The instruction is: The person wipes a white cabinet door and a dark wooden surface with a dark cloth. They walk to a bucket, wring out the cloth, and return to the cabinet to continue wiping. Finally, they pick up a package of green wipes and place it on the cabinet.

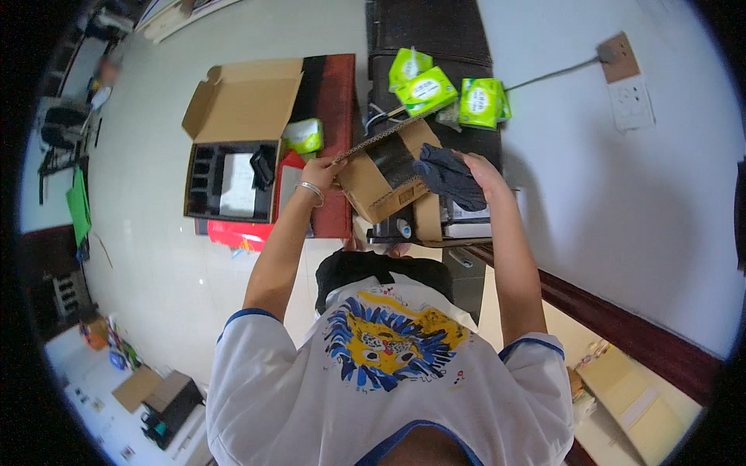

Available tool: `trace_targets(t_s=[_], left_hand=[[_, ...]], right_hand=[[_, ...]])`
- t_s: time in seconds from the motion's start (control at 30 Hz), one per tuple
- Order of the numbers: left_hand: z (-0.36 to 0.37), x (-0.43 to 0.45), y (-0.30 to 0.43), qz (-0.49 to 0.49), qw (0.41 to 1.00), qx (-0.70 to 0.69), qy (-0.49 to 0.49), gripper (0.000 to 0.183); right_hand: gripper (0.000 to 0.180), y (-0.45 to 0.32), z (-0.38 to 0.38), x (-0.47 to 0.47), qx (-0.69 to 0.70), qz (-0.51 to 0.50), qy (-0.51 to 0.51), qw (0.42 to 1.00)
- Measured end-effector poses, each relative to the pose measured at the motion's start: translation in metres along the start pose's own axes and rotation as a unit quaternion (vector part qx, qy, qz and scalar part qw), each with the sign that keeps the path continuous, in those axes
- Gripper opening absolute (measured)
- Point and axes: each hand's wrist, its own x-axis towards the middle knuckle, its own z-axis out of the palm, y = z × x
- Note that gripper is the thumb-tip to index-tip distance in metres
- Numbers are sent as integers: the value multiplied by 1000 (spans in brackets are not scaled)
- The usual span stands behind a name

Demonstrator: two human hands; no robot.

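Observation:
My left hand [322,175], with a silver bangle at the wrist, grips the left edge of a cardboard box [362,182]. The box is tilted above a dark surface, and a dark, glossy area shows between its brown parts. In my right hand [482,173] is a bunched dark grey cloth [451,177], held at the box's right side and covering part of it. Whether the cloth touches the box I cannot tell. Below the cloth, a brown cardboard flap [428,218] and a white item [468,230] show at the near edge.
Several green tissue packs [425,92] lie beyond the box. To the left, an open carton with black foam [201,201] rests on a red-topped piece of furniture [335,209]. A cable [551,77] runs to a wall socket [619,57]. A person [105,76] is far left.

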Motion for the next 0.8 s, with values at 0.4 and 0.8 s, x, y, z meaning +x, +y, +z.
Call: trace_targets(t_s=[0.4, 0.8], left_hand=[[-85, -92, -97, -31, 965, -245, 89, 29], [-88, -83, -205, -106, 927, -304, 192, 32]], right_hand=[[29, -17, 136, 37, -242, -6, -96, 966], [42, 46, 205, 131, -387, -8, -88, 918]])
